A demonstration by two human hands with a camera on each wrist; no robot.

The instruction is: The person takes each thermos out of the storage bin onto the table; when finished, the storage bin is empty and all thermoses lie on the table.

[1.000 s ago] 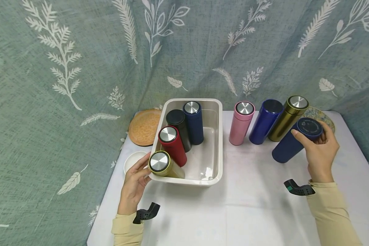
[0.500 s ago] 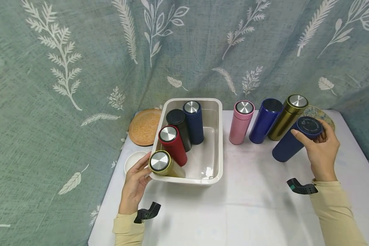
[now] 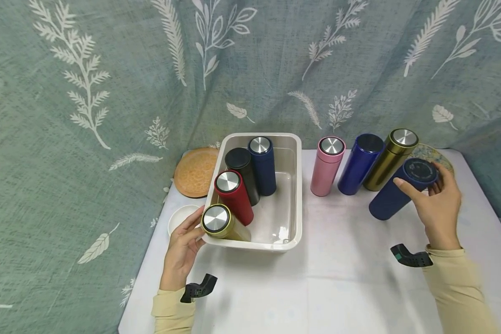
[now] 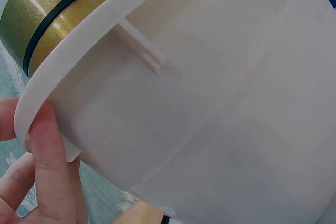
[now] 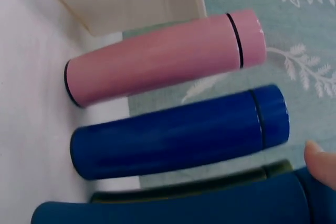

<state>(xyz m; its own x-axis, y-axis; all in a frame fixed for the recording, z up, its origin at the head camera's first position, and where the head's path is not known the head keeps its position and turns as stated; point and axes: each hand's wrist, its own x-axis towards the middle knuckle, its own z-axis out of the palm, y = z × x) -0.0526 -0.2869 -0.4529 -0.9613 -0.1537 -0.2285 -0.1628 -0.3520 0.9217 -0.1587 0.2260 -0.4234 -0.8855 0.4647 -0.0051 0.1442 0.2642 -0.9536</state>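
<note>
A dark navy flask (image 3: 390,199) leans on the white table among the flasks at the right. My right hand (image 3: 420,185) grips its cap end, thumb on the near side and fingers over the top. In the right wrist view the same dark navy flask (image 5: 173,207) fills the bottom edge, with a fingertip (image 5: 319,158) beside it. My left hand (image 3: 193,228) holds the near left corner of the white bin (image 3: 292,204). A finger (image 4: 50,174) presses under the rim of the bin (image 4: 210,103). Gold (image 3: 218,221), red (image 3: 234,195), black (image 3: 243,172) and navy (image 3: 262,164) flasks stand in the bin.
Pink (image 3: 326,167), blue (image 3: 359,164) and olive-gold (image 3: 390,160) flasks stand in a row right of the bin. An orange plate (image 3: 196,171) and a small white dish (image 3: 179,215) lie left of it. A patterned plate (image 3: 436,155) lies at the back right. A leaf-print curtain hangs behind.
Almost nothing has moved. My right wrist has drifted slightly right and toward me, still gripping the dark navy flask. The left hand stays on the bin corner.
</note>
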